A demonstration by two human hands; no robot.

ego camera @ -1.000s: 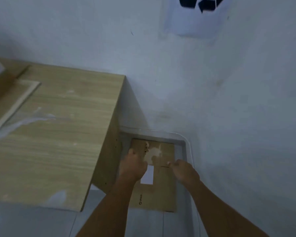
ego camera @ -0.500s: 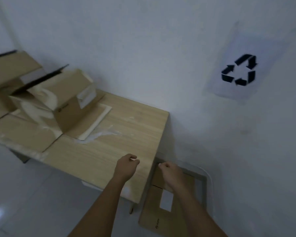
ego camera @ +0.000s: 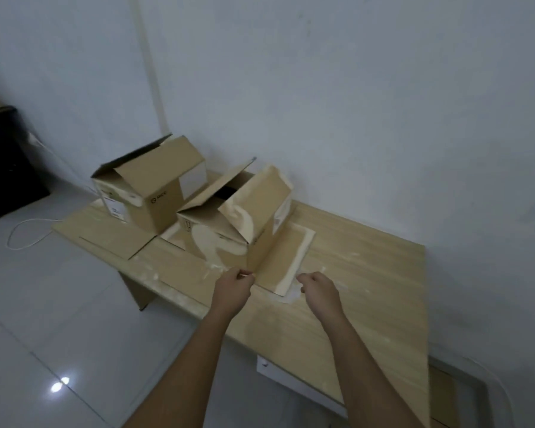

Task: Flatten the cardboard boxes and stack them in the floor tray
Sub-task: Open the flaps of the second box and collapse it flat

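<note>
On the wooden table (ego camera: 368,291), both hands (ego camera: 233,290) (ego camera: 319,291) hover loosely curled, empty, beside the nearer box (ego camera: 244,217).

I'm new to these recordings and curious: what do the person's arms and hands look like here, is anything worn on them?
Both are bare. The left hand and right hand have no gloves, and no rings, watch or bands show. Both forearms are uncovered right to the bottom edge of the head view, so no sleeve shows. No cables or markings.

Both forearms are bare, without sleeves, watch or gloves visible.
</note>
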